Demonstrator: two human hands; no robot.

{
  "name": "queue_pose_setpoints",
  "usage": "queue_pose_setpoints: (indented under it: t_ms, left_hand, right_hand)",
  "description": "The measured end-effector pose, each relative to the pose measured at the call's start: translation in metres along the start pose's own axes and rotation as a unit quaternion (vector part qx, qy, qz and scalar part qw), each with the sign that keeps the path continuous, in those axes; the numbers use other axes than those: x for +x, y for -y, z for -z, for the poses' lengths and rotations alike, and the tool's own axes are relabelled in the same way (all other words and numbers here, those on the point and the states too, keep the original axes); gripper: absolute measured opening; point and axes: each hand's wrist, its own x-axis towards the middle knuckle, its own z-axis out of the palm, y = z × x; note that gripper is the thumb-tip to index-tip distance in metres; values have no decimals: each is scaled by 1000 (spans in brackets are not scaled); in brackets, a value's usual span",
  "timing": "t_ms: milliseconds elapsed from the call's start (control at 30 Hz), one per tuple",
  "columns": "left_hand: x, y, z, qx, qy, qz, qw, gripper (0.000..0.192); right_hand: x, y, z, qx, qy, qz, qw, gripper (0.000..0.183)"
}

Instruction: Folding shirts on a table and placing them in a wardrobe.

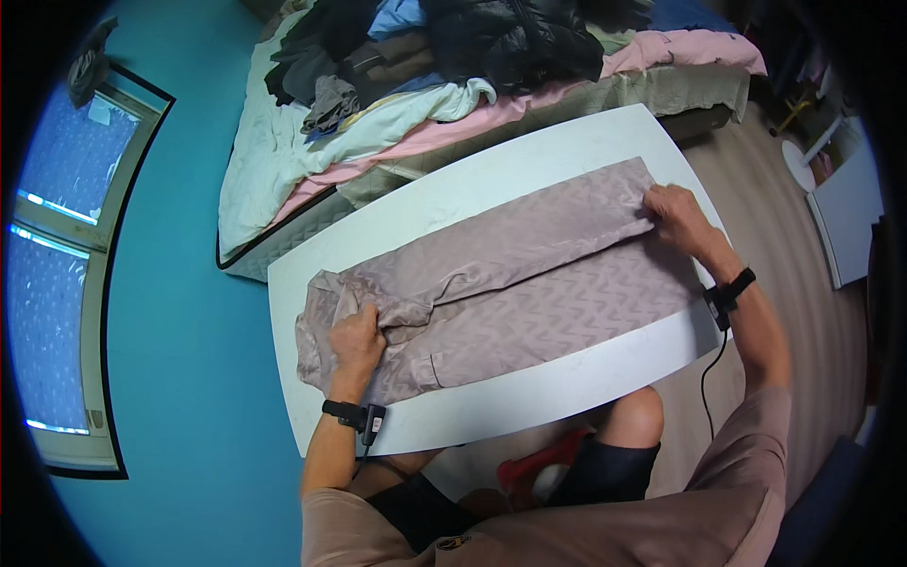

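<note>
A pair of mauve-grey trousers (pixel 538 305) with a zigzag pattern lies flat across a white table (pixel 453 191). The gathered waist is at the left, and the two legs stretch side by side to the right. My left hand (pixel 358 341) is closed on bunched fabric near the waist and crotch. At the far right, my right hand (pixel 677 216) pinches the hem corner of the upper leg, along its inner edge. A dark gap runs between the legs. The fingertips of both hands are partly hidden in the cloth.
Beyond the table stands a bed (pixel 283 177) piled with dark clothes (pixel 510 42) and pale and pink bedding. A blue wall (pixel 191 319) with a window is on the left. Wristbands with cables (pixel 711 390) are on both my arms. White furniture (pixel 847 205) stands at the right.
</note>
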Motion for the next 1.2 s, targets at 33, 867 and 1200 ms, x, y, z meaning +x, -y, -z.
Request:
queue_pose_setpoints:
  t_ms: [33, 867, 1200]
  left_hand:
    - [-2, -2, -3, 13, 5, 6, 1000, 24]
    - [-31, -40, 31, 70, 89, 78, 990, 16]
    - [-1, -87, 45, -65, -96, -15, 993, 35]
  right_hand:
    - [-4, 3, -2, -3, 7, 4, 1000, 21]
    - [-36, 12, 9, -66, 96, -38, 992, 27]
    - [-41, 40, 17, 26, 19, 36, 999, 31]
